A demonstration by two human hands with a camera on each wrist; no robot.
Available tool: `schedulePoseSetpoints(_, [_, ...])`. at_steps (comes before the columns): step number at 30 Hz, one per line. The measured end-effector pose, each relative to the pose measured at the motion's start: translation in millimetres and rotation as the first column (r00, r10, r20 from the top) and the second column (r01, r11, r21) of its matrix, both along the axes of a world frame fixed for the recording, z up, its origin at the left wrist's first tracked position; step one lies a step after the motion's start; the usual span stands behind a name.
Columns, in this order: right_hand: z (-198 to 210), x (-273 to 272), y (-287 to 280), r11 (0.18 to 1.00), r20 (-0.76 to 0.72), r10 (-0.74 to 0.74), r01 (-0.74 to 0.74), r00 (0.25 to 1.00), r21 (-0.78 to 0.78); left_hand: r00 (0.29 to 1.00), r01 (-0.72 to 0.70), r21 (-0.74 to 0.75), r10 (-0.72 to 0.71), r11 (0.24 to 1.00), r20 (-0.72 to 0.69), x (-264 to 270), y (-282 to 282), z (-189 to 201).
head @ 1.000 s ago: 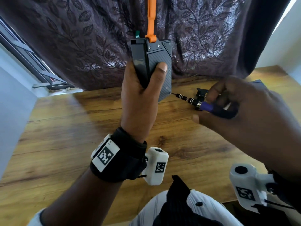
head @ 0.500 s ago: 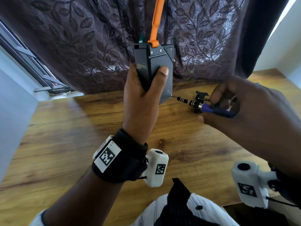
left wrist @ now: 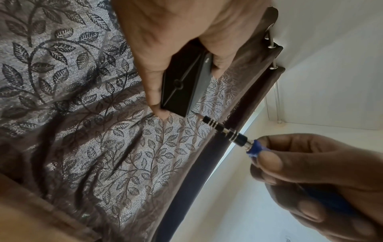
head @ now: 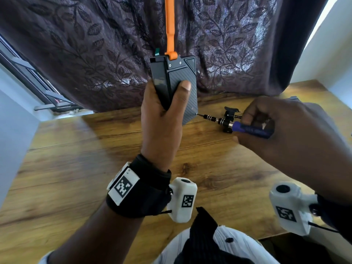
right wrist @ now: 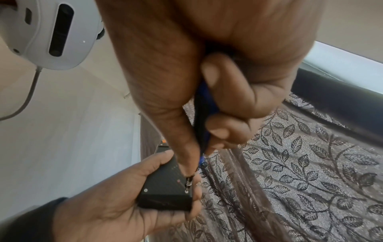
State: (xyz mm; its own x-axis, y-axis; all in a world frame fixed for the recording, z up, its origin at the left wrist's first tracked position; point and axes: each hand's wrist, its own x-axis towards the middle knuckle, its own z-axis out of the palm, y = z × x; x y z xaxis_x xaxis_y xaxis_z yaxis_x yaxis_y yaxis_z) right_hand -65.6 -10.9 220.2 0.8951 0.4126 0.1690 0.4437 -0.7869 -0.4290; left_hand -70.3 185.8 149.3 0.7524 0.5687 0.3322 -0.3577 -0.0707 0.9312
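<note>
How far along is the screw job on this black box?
Already: the two top screws by the orange strap sit in place. In hand: the left hand holds the black box upright; the right hand sets the screwdriver tip on a bottom corner screw. Left: likely that screw and its neighbour; loosening or tightening, I cannot tell.

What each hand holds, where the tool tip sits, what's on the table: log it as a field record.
left hand: grips the black case upright, raised off the table
right hand: pinches the blue-handled screwdriver
tip: against the black case at its lower right corner
strap: orange strap runs up from the case's top, out of view
surface: wooden table; a small black part lies beyond the screwdriver
backdrop: dark leaf-patterned curtain
</note>
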Motion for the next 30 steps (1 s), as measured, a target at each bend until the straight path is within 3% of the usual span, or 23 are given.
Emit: schedulePoseSetpoints(30, [-10, 5, -4, 0.999, 0.008, -0.016, 0.015, 1.000, 0.049, 0.999, 0.017, 0.005, -0.017, 1.000, 0.035, 2, 0, -8])
